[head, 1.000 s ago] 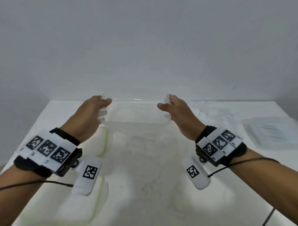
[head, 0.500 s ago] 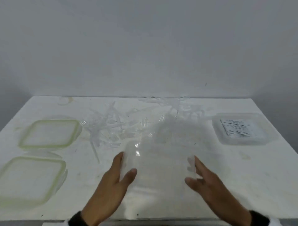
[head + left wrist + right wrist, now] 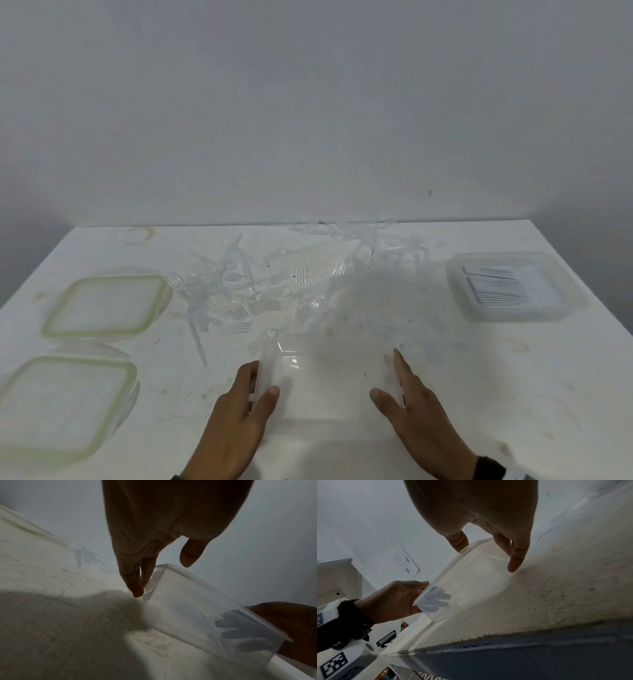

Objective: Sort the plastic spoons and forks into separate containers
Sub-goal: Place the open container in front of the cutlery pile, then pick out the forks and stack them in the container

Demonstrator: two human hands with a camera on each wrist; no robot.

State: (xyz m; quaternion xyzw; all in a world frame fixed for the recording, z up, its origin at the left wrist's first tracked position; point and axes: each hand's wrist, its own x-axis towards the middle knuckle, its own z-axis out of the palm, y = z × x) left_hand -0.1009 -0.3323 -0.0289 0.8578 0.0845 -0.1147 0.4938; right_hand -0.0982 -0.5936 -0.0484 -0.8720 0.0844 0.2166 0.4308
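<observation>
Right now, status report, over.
Left hand and right hand gripping clear plastic container on table. Clear plastic cutlery pile unsorted behind. Nothing blocking.

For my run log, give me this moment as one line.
left hand: holds tub's left wall | right hand: holds right wall | tub: empty, on table | cutlery pile: unsorted behind tub

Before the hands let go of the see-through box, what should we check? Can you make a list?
1. Clear container sits on the table: cannot tell; its base looks near the surface.
2. Left hand holds its side: ok.
3. Right hand holds the other side: ok.
4. Container is empty: ok.
5. Pile of clear forks and spoons is within reach behind it: ok.
6. Two green-rimmed containers have their lids off: not ok.
</observation>
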